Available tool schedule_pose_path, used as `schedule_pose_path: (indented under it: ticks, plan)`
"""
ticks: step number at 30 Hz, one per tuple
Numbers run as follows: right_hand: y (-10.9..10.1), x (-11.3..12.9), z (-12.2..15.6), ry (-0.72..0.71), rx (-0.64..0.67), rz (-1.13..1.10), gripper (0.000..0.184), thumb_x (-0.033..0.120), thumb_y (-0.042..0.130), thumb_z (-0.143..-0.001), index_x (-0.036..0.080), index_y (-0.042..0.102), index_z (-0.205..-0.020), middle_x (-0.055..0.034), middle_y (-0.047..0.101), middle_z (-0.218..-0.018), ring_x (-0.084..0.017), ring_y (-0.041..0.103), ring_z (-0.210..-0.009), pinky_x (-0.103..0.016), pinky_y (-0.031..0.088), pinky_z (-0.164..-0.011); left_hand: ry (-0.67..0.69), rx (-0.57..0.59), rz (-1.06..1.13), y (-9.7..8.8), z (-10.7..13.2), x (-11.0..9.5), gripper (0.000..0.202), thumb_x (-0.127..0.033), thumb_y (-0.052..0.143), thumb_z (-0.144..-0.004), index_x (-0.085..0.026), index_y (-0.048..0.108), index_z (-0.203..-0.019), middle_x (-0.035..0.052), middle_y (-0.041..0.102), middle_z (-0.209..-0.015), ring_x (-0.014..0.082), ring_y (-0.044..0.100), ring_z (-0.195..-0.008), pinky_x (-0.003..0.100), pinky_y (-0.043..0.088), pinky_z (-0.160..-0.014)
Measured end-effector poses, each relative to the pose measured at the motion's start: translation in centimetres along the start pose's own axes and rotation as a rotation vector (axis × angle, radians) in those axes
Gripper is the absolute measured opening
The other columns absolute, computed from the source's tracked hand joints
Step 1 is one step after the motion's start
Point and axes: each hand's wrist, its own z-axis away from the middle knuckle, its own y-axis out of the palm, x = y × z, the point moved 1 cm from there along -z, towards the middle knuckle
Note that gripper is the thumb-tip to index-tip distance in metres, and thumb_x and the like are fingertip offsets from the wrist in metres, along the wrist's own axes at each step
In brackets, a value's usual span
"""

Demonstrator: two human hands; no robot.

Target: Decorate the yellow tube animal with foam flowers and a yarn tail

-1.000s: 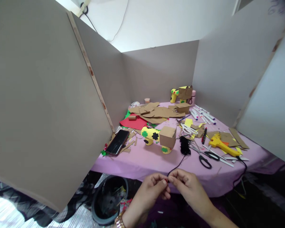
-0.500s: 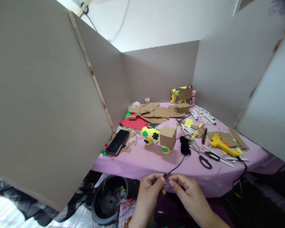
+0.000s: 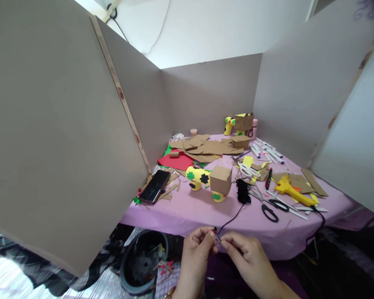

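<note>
Just off the table's front edge, my left hand (image 3: 199, 249) pinches black yarn (image 3: 232, 219) between thumb and forefinger. My right hand (image 3: 244, 251), close beside it, is closed on the loose end of that same yarn. From my fingers the strand runs up over the cloth to a black yarn bundle (image 3: 243, 191). Behind my hands stands a yellow animal figure (image 3: 197, 176) with green and black flower shapes and a brown cardboard box head (image 3: 221, 180). Scissors with black handles (image 3: 270, 211) lie right of the bundle.
A yellow glue gun (image 3: 293, 192) with a black cord lies at the right, near white scissors (image 3: 247, 170) and markers (image 3: 268, 153). A phone (image 3: 155, 186) is at the left; cardboard pieces (image 3: 216, 147) lie behind. A bucket (image 3: 124, 270) stands below. Grey partitions (image 3: 210, 91) surround the table.
My right hand has drawn slightly away to the right, so a short stretch of yarn shows between my fingertips. Everything on the table has stayed put.
</note>
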Motion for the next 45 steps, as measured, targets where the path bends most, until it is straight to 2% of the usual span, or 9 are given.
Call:
schedule_pose_path:
  ticks: [3,9,14,17,23,31,39,43,45]
  plan:
    - [0.0,-0.1,0.1,-0.033,0.024,0.013,0.028,0.03,0.041,-0.09,0.019,0.06,-0.072,-0.0001,0.063,-0.064,-0.014,0.057,-0.057,-0.022,0.039,-0.056,-0.02,0.002,0.002,0.0,0.0,0.1,0.028,-0.039,0.071,-0.061,-0.014,0.061,-0.065,-0.0042,0.052,-0.051,0.0079,0.044,-0.047,0.021,0.034,-0.053]
    - [-0.6,-0.6,-0.3,0.041,-0.096,0.006,0.033,0.04,0.045,-0.087,0.015,0.059,-0.105,0.001,0.057,-0.057,-0.016,0.054,-0.05,-0.024,0.04,-0.05,-0.048,0.064,-0.043,0.1,0.2,-0.4,0.026,-0.038,0.069,-0.062,-0.014,0.059,-0.064,-0.0056,0.049,-0.047,0.0065,0.04,-0.043,0.02,0.03,-0.05]
    - [-0.8,0.1,-0.7,0.008,-0.053,-0.02,0.025,0.034,0.044,-0.088,0.018,0.06,-0.079,-0.0013,0.061,-0.063,-0.016,0.057,-0.058,-0.024,0.041,-0.057,-0.078,0.134,-0.104,0.4,0.4,-0.7,0.026,-0.038,0.067,-0.062,-0.014,0.058,-0.061,-0.0053,0.049,-0.044,0.0059,0.037,-0.04,0.02,0.027,-0.046]
    - [-0.8,0.2,-0.7,0.044,-0.041,-0.033,0.026,0.034,0.042,-0.088,0.018,0.056,-0.074,0.0002,0.057,-0.062,-0.015,0.053,-0.056,-0.024,0.039,-0.055,-0.081,0.148,-0.125,0.4,0.4,-0.6,0.028,-0.04,0.068,-0.06,-0.014,0.058,-0.061,-0.0058,0.047,-0.043,0.0059,0.037,-0.038,0.02,0.025,-0.044]
    - [-0.7,0.1,-0.9,0.113,0.003,-0.128,0.027,0.039,0.04,-0.089,0.019,0.05,-0.073,0.0034,0.047,-0.06,-0.013,0.045,-0.056,-0.024,0.035,-0.055,-0.069,0.162,-0.133,0.3,0.3,-0.3,0.035,-0.047,0.068,-0.06,-0.015,0.055,-0.057,-0.0058,0.045,-0.044,0.0055,0.036,-0.038,0.02,0.025,-0.044]
    - [-0.6,0.3,-1.0,0.145,0.091,-0.23,0.026,0.038,0.04,-0.089,0.02,0.044,-0.071,0.005,0.042,-0.061,-0.012,0.04,-0.058,-0.024,0.033,-0.056,-0.056,0.132,-0.246,0.2,0.4,-0.5,0.023,-0.036,0.065,-0.061,-0.016,0.055,-0.057,-0.0069,0.043,-0.039,0.0058,0.032,-0.037,0.02,0.021,-0.04]
    - [-0.6,-0.4,-0.9,0.147,0.098,-0.287,0.026,0.04,0.043,-0.088,0.02,0.046,-0.071,0.005,0.041,-0.061,-0.013,0.04,-0.058,-0.023,0.033,-0.056,-0.095,0.189,-0.119,-0.3,0.1,0.7,0.035,-0.046,0.069,-0.061,-0.015,0.054,-0.055,-0.0069,0.042,-0.036,0.0042,0.029,-0.035,0.02,0.017,-0.04]
    - [-0.6,-0.7,-0.5,0.135,0.088,-0.278,0.02,0.038,0.043,-0.089,0.02,0.051,-0.087,0.0039,0.047,-0.064,-0.014,0.045,-0.06,-0.024,0.036,-0.057,-0.089,0.11,-0.054,-0.5,-0.1,0.6,0.033,-0.045,0.071,-0.061,-0.015,0.057,-0.06,-0.0087,0.04,-0.036,0.0039,0.026,-0.036,0.02,0.015,-0.041]
    - [-0.6,-0.6,-0.3,0.114,0.12,-0.203,0.02,0.036,0.043,-0.089,0.02,0.053,-0.086,0.0033,0.05,-0.064,-0.014,0.046,-0.06,-0.024,0.036,-0.057,-0.063,0.067,-0.041,-0.6,-0.1,0.4,0.032,-0.044,0.071,-0.061,-0.014,0.058,-0.063,-0.0097,0.038,-0.038,0.0039,0.025,-0.037,0.019,0.015,-0.041]
